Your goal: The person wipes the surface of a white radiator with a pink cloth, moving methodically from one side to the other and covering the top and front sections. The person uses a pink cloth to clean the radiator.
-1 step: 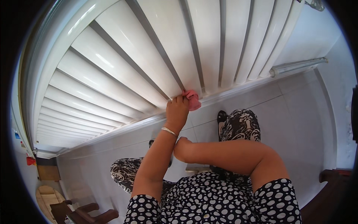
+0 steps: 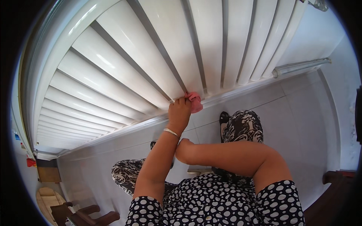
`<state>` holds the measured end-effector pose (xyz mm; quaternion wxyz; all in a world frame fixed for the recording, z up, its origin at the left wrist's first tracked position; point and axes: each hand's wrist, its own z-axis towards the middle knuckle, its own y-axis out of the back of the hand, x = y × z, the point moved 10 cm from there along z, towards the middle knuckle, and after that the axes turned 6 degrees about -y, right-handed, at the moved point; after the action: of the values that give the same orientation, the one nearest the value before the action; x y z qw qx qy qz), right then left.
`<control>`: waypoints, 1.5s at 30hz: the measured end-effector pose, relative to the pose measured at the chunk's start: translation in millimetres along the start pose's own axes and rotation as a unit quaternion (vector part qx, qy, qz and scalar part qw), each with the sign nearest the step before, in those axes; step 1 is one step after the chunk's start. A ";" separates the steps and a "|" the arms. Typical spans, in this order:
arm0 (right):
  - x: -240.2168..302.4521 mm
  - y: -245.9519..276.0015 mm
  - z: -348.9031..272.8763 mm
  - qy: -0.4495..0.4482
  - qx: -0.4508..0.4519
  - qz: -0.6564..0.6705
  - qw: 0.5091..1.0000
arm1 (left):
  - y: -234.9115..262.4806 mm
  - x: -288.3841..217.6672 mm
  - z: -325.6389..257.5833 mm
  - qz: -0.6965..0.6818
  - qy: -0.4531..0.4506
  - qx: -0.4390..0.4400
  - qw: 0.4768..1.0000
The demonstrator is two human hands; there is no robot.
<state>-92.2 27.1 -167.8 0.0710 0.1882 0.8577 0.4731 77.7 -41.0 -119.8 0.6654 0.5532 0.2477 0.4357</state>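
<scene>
My left hand (image 2: 179, 113) reaches out to the lower end of a white radiator (image 2: 173, 45) with upright columns. Its fingers are closed on a crumpled pink cloth (image 2: 195, 102), which lies against the foot of one column beside a dark gap. Part of the cloth is hidden by my fingers. A silvery bangle (image 2: 171, 132) circles my left wrist. My right forearm crosses in front of my body, and my right hand (image 2: 185, 150) rests against my left forearm just below the bangle. The right fingers are tucked out of sight.
Below the radiator runs a pale ledge over a grey tiled floor (image 2: 294, 109). A clear-wrapped pipe (image 2: 301, 67) joins the radiator on the right. Dark wooden furniture (image 2: 90, 214) stands at lower left, with more (image 2: 332, 192) at lower right. My knees are bent close below.
The pink cloth and my left fingers have shifted very slightly downward in the picture, toward me. My right arm and the surroundings have stayed in place.
</scene>
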 end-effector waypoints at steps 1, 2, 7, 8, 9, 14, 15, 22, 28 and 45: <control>0.4 1.0 -1.6 0.002 -0.012 -0.007 1.000 | -9.4 -0.4 -3.4 -0.006 -0.001 0.016 1.000; 0.9 2.1 -3.0 0.004 -0.023 -0.015 1.000 | -17.9 1.0 -7.0 -0.015 0.007 0.028 0.999; -31.9 38.3 -30.3 -0.031 -0.057 0.056 0.996 | -14.3 17.6 -15.0 -0.120 0.048 0.050 0.990; -45.7 46.4 -36.1 -0.054 -0.079 0.080 0.992 | -6.4 25.2 -18.8 -0.168 0.076 0.049 0.982; -62.0 60.6 -44.1 -0.082 -0.137 0.104 0.982 | 6.5 32.5 -23.5 -0.214 0.104 0.048 0.970; -115.7 99.6 -77.6 -0.165 -0.344 0.244 0.891 | 24.2 86.2 -73.5 -0.385 0.256 -0.006 0.887; -122.5 102.2 -81.1 -0.174 -0.314 0.295 0.886 | 37.3 92.5 -79.1 -0.426 0.304 -0.032 0.851; -130.5 135.1 -105.6 -0.073 -0.483 0.526 0.697 | 123.9 80.5 -80.3 -0.471 0.328 -0.229 0.786; -142.1 132.2 -99.4 -0.034 -0.473 0.637 0.608 | 136.6 48.8 -75.6 -0.477 0.177 -0.180 0.842; -233.5 181.9 -317.9 -0.120 -0.798 0.414 0.420 | 157.3 75.0 -83.2 -0.445 0.078 -0.084 0.888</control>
<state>73.6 -225.9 144.0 0.0871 0.4347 -0.1037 0.8904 -0.6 67.6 19.3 0.8119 0.2915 0.4815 0.1550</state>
